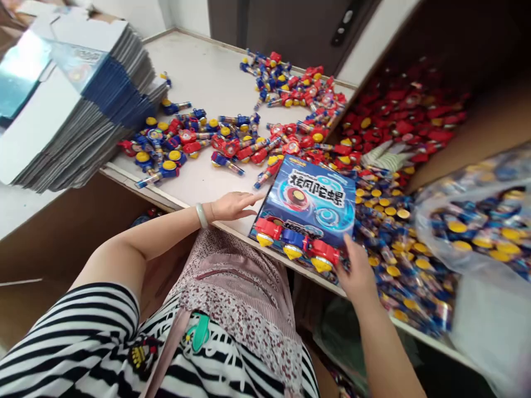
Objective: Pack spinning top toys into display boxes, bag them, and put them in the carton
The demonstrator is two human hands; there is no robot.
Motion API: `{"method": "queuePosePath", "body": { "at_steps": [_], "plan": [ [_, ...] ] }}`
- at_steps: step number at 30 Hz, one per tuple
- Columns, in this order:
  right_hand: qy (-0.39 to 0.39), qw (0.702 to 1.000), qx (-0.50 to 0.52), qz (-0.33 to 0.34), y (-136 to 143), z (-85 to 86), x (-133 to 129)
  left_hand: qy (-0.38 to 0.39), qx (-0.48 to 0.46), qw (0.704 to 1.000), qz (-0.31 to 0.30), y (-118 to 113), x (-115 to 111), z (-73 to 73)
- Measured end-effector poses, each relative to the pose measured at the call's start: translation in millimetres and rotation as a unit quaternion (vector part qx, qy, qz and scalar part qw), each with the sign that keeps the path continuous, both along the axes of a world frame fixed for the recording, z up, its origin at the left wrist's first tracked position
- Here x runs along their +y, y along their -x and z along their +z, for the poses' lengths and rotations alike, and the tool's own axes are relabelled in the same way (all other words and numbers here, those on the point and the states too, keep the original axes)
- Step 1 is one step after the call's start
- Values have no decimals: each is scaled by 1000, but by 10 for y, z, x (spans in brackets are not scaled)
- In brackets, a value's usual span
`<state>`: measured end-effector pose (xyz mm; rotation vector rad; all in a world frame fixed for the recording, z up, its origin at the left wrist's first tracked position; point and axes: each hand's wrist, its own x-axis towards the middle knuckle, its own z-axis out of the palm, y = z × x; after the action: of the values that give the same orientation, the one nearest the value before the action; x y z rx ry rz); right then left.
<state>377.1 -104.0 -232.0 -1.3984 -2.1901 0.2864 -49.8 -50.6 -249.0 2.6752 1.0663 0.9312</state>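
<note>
A blue display box [316, 190] with Chinese lettering and swirl art lies on the worktable near its front edge. Three spinning-top toys stand out at its front: a red one [268, 230], a blue one [295, 243] and another red one [325, 254], all with yellow tips. My right hand [357, 272] grips the box's right front corner, beside the nearest red top. At the box's left side, my left hand [234, 207] has its fingers stretched out, the tips close to the edge; whether they touch it I cannot tell. It holds nothing.
Loose red and blue tops [232, 143] lie scattered behind the box. A stack of flattened cartons [103, 105] leans at left. To the right are heaps of red tops [406, 119] and blue-and-yellow pieces [390, 221], a striped glove [388, 157] and a clear plastic bag [477, 298].
</note>
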Motion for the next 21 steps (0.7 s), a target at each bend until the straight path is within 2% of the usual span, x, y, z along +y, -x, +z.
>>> {"method": "queuePosePath", "body": {
  "at_steps": [3,5,7,9,12,14,17,21],
  "plan": [
    [-8,995,61,-76,-180,-78,-232,53,-81,988,118,197,155,-4],
    [5,989,66,-135,-230,-142,-355,105,-128,977,136,171,375,-24],
    [43,988,33,-146,-196,-192,-424,174,-188,963,86,-5,660,-53],
    [78,990,-18,-120,-88,-228,-441,251,-283,925,45,-276,953,-79],
    [102,986,-73,-110,129,-275,-419,349,-417,838,51,-659,1284,-99],
    [111,981,-75,-139,255,-303,-413,379,-445,809,59,-821,1397,-106],
    [109,975,-63,-182,368,-319,-450,379,-430,817,65,-953,1426,-107],
    [96,976,-63,-187,397,-293,-532,375,-427,818,95,-1023,1369,-25]
  ]
}}
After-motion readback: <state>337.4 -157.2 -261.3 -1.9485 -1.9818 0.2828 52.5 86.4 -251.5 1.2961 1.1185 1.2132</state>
